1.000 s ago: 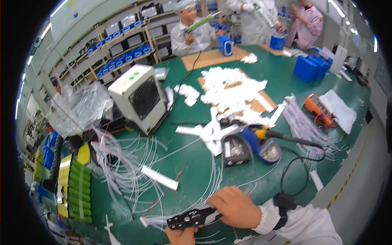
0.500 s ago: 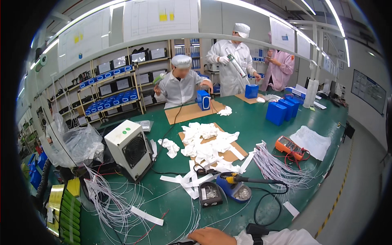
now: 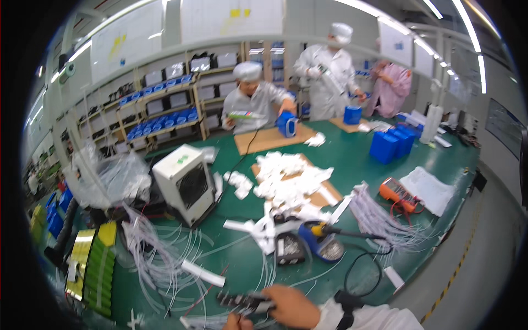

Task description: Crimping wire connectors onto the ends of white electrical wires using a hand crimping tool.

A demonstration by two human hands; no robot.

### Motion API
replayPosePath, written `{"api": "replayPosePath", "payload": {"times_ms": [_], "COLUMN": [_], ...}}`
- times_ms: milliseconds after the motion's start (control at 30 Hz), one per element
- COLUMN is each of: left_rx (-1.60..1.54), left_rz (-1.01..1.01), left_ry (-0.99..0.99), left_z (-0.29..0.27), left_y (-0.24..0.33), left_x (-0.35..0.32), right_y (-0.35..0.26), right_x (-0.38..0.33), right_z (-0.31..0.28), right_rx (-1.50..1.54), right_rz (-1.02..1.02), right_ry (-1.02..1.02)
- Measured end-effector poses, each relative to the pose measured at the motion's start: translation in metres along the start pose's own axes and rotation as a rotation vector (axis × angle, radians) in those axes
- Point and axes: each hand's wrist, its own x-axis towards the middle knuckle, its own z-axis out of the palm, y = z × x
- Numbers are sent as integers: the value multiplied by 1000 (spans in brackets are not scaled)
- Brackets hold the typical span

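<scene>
My right hand point(image 3: 294, 308) is closed round a wire stripper point(image 3: 245, 302), whose dark notched jaws point left above the bench. Just below those jaws, at the lower edge, the fingertips of my left hand point(image 3: 237, 323) are pinched together. Whatever is between them is too blurred to make out. Beside the left hand lie pale wires point(image 3: 201, 322) and a thin red wire point(image 3: 212, 289). A large tangle of white wires point(image 3: 157, 253) spreads to the left, with a flat white strip point(image 3: 203, 273) across its edge.
Ahead are a blue soldering iron stand point(image 3: 324, 247), a black tray point(image 3: 289, 247) and crumpled white cloths point(image 3: 289, 176). A boxy fan unit point(image 3: 184, 184) and green battery cells point(image 3: 99, 275) stand left. Right lie an orange multimeter point(image 3: 399, 195) and wire bundle point(image 3: 379, 220). People work across the bench.
The view has shifted, so the bench appears moved rightward. My right hand has come up further into view with the wire stripper, and my left fingertips now show. The seated co-worker's tool has lowered.
</scene>
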Motion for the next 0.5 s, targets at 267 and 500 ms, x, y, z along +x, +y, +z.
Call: {"api": "replayPosePath", "payload": {"times_ms": [267,500], "left_rx": [25,466], "left_rz": [110,305], "left_ry": [195,-145], "left_z": [-25,-7], "left_y": [19,37], "left_x": [4,-25], "right_y": [10,4], "right_x": [23,22], "right_z": [-52,-50], "right_rx": [255,301], "right_rz": [356,362], "right_ry": [217,120]}}
